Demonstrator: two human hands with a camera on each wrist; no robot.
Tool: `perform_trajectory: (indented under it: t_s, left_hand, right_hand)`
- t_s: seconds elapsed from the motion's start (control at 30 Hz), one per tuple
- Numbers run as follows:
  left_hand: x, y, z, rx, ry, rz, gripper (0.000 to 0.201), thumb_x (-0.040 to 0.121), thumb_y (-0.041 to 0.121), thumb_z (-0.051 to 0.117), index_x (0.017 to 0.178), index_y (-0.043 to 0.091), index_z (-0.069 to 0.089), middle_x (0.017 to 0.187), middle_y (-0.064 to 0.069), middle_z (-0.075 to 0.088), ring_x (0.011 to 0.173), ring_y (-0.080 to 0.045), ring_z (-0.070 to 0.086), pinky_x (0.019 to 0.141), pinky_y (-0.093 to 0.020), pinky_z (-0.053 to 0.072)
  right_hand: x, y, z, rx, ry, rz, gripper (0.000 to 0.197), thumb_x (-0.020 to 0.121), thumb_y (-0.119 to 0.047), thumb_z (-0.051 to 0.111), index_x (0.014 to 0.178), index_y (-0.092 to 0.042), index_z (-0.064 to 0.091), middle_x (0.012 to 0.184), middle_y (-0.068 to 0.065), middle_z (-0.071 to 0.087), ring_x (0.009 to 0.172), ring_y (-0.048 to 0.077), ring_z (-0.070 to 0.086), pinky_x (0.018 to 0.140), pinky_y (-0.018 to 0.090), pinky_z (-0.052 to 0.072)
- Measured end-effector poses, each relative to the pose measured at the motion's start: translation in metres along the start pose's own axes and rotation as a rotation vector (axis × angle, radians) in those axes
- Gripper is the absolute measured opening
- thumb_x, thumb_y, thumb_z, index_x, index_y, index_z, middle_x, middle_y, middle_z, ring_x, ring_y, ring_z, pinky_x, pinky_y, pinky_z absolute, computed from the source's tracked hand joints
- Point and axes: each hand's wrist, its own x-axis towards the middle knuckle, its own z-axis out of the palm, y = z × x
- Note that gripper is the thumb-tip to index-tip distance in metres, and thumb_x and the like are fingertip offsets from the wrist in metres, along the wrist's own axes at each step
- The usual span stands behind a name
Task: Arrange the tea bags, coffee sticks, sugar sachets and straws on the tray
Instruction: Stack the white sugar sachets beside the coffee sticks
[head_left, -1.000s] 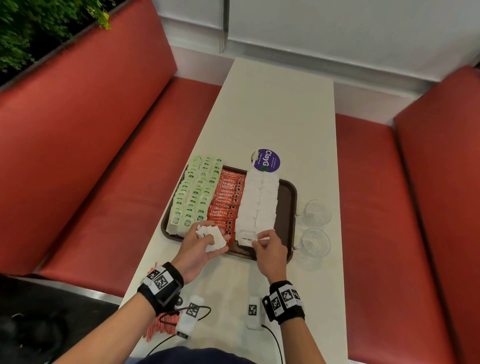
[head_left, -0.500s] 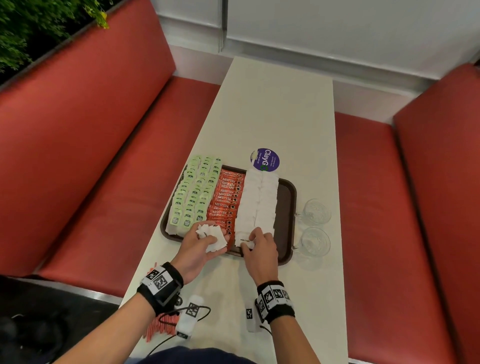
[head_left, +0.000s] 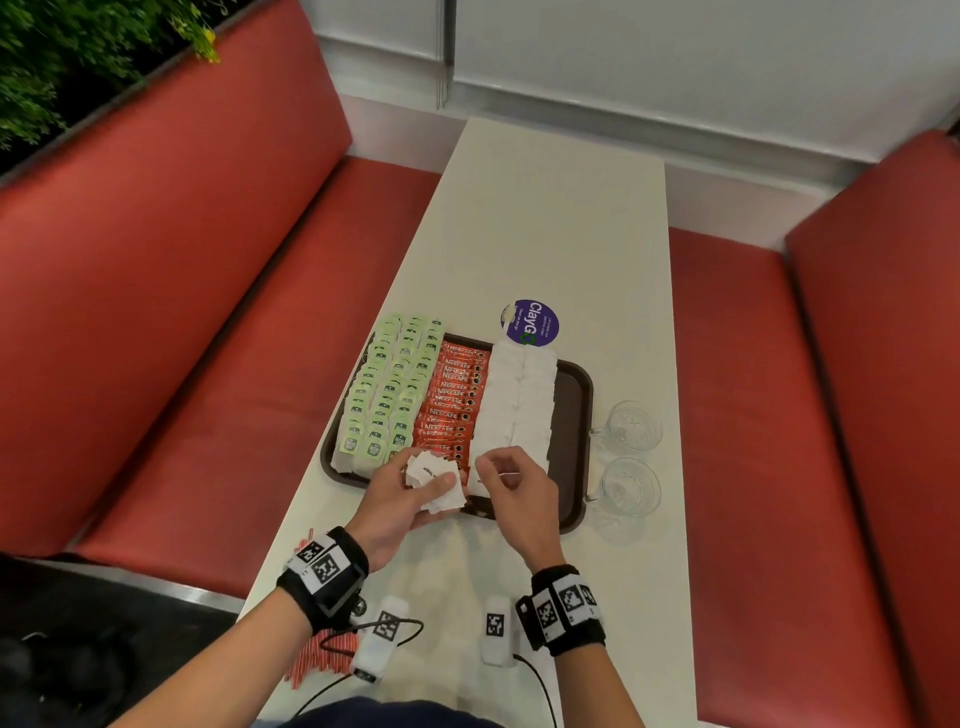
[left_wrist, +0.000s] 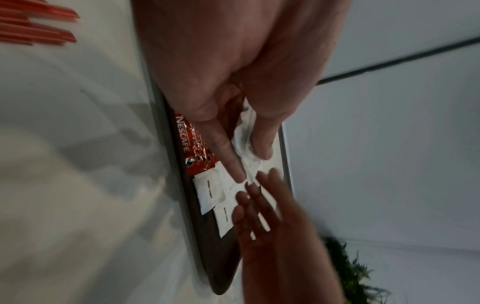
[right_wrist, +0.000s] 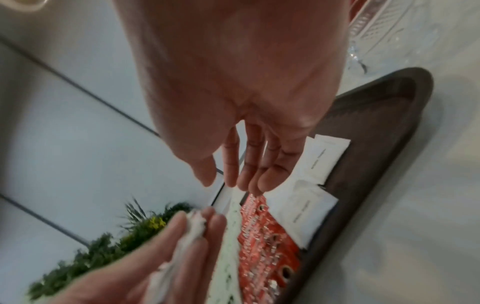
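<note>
**Sugar in my left hand, right hand free over the tray**

At my far left, the straws (head_left: 324, 652) lie in a red bundle on the bench (head_left: 545, 234), near its edge and by my left wrist. Ahead, the tray (head_left: 574, 410) holds three bands. The green tea bags (head_left: 389, 395) fill its left side in overlapping rows. Next come the red coffee sticks (head_left: 452, 405), stacked crosswise. Right of them run two white rows of sugar sachets (head_left: 519, 400), leaving a bare brown strip along the tray's right side.

My left hand (head_left: 400, 499) hovers over the tray's near edge, fingers and thumb curled round a loose bunch of sachets (head_left: 434, 480). My right hand (head_left: 514, 488) sits just beside it, above the near end of the sugar rows; the wrist view shows its fingers straight and slightly spread, holding nothing.

Right of the tray, two glass cups (head_left: 628, 457) stand on the bench, one behind the other.
</note>
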Motion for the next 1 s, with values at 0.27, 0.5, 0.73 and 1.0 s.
perform_trajectory:
  t_s: [0.27, 0.5, 0.73, 1.0]
  left_hand:
    - [0.005, -0.002, 0.001, 0.463, -0.130, 0.180, 0.042, 0.077, 0.026, 0.098, 0.108, 0.011, 0.074, 0.103, -0.017, 0.075, 0.085, -0.017, 0.072, 0.069, -0.034, 0.062]
    - [0.007, 0.009, -0.002, 0.441, -0.177, 0.181, 0.029, 0.084, 0.029, 0.093, 0.105, 0.019, 0.076, 0.096, -0.004, 0.079, 0.084, -0.017, 0.071, 0.070, -0.036, 0.058]
    - [0.007, 0.006, 0.001, 0.504, -0.175, 0.217, 0.024, 0.087, 0.032, 0.090, 0.102, 0.019, 0.076, 0.097, -0.007, 0.078, 0.088, -0.022, 0.073, 0.077, -0.038, 0.058]
    - [0.008, 0.001, 0.004, 0.440, -0.129, 0.170, 0.027, 0.090, 0.034, 0.087, 0.109, 0.019, 0.074, 0.102, -0.006, 0.080, 0.092, -0.020, 0.074, 0.078, -0.032, 0.059]
  right_hand:
    - [0.002, -0.029, -0.019, -0.078, -0.301, -0.156, 0.016, 0.093, -0.039, 0.083, 0.106, -0.044, 0.075, 0.107, -0.017, 0.072, 0.094, 0.008, 0.068, 0.081, 0.026, 0.058]
    - [0.004, -0.012, -0.032, 0.024, -0.241, -0.015, 0.015, 0.093, -0.028, 0.086, 0.101, -0.028, 0.073, 0.096, -0.007, 0.078, 0.090, 0.011, 0.073, 0.086, 0.033, 0.063]
    - [-0.005, 0.001, -0.045, -0.013, -0.307, 0.055, 0.007, 0.095, -0.034, 0.085, 0.099, -0.030, 0.080, 0.090, -0.005, 0.080, 0.089, 0.015, 0.076, 0.089, 0.041, 0.064]
    - [-0.002, 0.017, -0.064, 0.021, -0.087, 0.151, 0.005, 0.097, -0.027, 0.083, 0.100, -0.030, 0.079, 0.087, -0.007, 0.081, 0.085, 0.014, 0.077, 0.085, 0.039, 0.065]
